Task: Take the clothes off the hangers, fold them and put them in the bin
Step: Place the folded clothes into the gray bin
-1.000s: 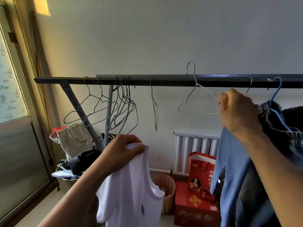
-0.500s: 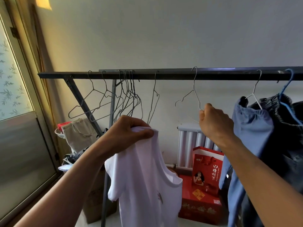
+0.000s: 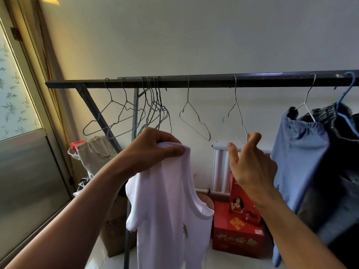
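Note:
My left hand [image 3: 155,148] grips the shoulder of a white sleeveless top [image 3: 171,210], which hangs down free of any hanger. My right hand [image 3: 250,162] is just below an empty wire hanger [image 3: 236,115] on the dark rail [image 3: 213,81], its fingers spread and loosely around the hanger's lower corner. Several more empty wire hangers [image 3: 153,111] hang to the left. On the right, a light blue garment [image 3: 299,152] hangs on a white hanger [image 3: 307,101], and a dark garment [image 3: 342,133] on a blue hanger [image 3: 343,98].
A white radiator [image 3: 221,167] stands against the wall behind the rack. Below it sit a red gift bag [image 3: 242,202] on a red box [image 3: 237,241], a pinkish bin [image 3: 207,202] and a cardboard box [image 3: 114,233]. A glass door [image 3: 23,152] is at the left.
My right hand has set the empty wire hanger on the rail and loosened its fist around it. The white top stays in my left hand. The camera view has shifted right.

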Demonstrator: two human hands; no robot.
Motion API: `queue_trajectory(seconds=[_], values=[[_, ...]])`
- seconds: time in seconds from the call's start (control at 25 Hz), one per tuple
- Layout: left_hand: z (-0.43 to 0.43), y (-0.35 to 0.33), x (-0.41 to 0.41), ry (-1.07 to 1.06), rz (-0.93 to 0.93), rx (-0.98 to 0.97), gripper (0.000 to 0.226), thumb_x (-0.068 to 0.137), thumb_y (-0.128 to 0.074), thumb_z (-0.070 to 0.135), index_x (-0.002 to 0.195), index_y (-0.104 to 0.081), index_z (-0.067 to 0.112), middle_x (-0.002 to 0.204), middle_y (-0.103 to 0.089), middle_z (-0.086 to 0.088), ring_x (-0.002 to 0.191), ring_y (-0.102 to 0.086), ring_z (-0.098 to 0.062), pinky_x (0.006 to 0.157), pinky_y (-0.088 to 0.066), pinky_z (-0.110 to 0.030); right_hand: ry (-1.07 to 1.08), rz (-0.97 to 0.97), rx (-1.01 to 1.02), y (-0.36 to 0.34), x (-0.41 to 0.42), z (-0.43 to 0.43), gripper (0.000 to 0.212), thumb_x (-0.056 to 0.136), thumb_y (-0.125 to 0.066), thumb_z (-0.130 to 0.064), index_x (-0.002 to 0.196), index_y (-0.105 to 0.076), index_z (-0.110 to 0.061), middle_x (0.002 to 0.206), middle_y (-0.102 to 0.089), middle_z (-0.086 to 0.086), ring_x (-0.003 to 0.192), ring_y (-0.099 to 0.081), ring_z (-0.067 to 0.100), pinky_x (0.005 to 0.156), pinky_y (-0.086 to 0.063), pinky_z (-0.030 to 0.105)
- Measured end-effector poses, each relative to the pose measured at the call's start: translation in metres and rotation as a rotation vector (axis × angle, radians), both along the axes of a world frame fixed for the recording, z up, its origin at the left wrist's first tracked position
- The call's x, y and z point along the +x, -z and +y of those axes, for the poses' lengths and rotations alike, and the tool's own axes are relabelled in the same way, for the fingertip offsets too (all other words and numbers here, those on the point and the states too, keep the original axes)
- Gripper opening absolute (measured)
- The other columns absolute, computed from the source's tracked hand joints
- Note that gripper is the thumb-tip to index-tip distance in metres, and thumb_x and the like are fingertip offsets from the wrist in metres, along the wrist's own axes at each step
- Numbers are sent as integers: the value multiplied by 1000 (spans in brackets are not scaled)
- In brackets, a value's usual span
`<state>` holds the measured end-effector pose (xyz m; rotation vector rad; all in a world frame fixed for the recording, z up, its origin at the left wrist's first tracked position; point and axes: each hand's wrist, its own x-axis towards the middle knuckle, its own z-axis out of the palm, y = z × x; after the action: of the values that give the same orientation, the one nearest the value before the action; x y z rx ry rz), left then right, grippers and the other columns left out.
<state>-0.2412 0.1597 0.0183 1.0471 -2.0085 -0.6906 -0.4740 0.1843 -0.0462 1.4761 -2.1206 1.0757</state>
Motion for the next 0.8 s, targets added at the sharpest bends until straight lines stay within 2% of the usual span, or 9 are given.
queue_trajectory(seconds=[0.08, 0.2, 0.24, 0.32, 0.36, 0.48, 0.6, 0.72, 0.8], values=[[1, -1, 0, 18, 1, -15, 5, 82, -76, 20, 81, -78, 25, 80, -75, 5, 73, -67, -1, 70, -53, -18, -312, -97, -158, 18, 14, 9, 52, 95, -47, -46, 134, -22, -22, 95, -66, 7, 68, -63, 24, 58, -49, 32], [3, -2, -1, 28, 8, -35, 6, 82, -75, 18, 81, -78, 23, 79, -75, 3, 71, -65, 0, 67, -52, -16, -751, -96, 320, 49, 31, 5, 53, 87, -55, -54, 134, -43, -32, 105, -54, -7, 93, -51, 9, 80, -50, 34], [4, -3, 1, 29, 8, -36, 5, 83, -74, 17, 83, -78, 21, 79, -75, 2, 71, -65, 0, 67, -52, -16, -795, -25, 469, 59, 32, 1, 41, 87, -54, -52, 122, -55, -32, 107, -55, -8, 98, -49, 8, 88, -49, 39], [4, -5, 12, 31, 6, -29, 6, 84, -73, 17, 86, -78, 19, 80, -75, 1, 73, -67, -4, 69, -54, -19, -787, -109, 536, 64, 22, -1, 11, 93, -55, -35, 84, -61, -32, 87, -58, -12, 83, -52, 4, 86, -50, 44], [3, -6, 20, 21, -4, -33, 6, 85, -72, 19, 86, -78, 21, 80, -75, 2, 75, -68, -5, 70, -55, -20, -758, -181, 503, 61, 13, 0, 20, 95, -55, -27, 75, -58, -32, 79, -59, -13, 76, -55, 2, 83, -51, 43], [-3, -3, 51, -60, -103, -56, 6, 85, -71, 25, 86, -77, 26, 80, -74, 8, 75, -68, -3, 69, -54, -18, -696, -406, 357, 37, -19, 5, 16, 94, -59, -15, 80, -67, -20, 78, -68, -2, 73, -61, 8, 75, -52, 33], [-7, 5, 71, -85, -161, -9, 12, 83, -68, 37, 84, -77, 29, 82, -74, 10, 78, -69, -4, 75, -53, -24, -761, -670, 220, 5, -29, 11, 21, 91, -56, -1, 72, -64, -6, 63, -59, 3, 60, -51, 8, 59, -42, 18], [-7, 11, 77, -30, -79, 42, 22, 83, -65, 42, 83, -74, 22, 76, -71, 3, 73, -66, -9, 72, -54, -27, -860, -738, 227, -14, -26, 16, 29, 96, -49, -9, 67, -49, -11, 54, -40, -1, 49, -36, 7, 47, -30, 17], [-8, 13, 81, 33, 23, 68, 27, 87, -66, 38, 86, -70, 11, 76, -65, -3, 73, -61, -14, 67, -50, -26, -935, -725, 311, -26, -28, 24, 29, 99, -49, -20, 71, -50, -10, 54, -43, -3, 48, -40, 6, 46, -33, 15]])
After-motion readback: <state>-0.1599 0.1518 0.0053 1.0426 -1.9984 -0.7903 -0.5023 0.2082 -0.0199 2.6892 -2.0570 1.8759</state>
